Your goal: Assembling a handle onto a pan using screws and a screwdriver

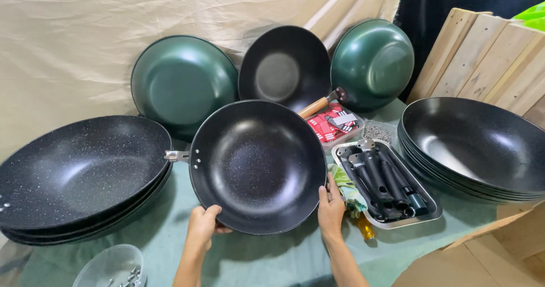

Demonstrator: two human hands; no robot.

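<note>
Presently left hand [203, 226] and right hand [331, 207] clamped on black wok [256, 165] rim, tilted above green cloth [272, 258]. Slip risk: wok could drop onto handle tray [427, 191] beside it; grip depth unclear.

My two forearms come up bare from the bottom edge, close together and angled slightly toward each other. My left grip [204, 223] is curled, fingers wrapped over and thumb tucked under, clamped tight. My right grip [331, 206] stands more upright, palm turned inward, fingers stretched upward and pressed flat, wrist straight above the forearm.
</note>
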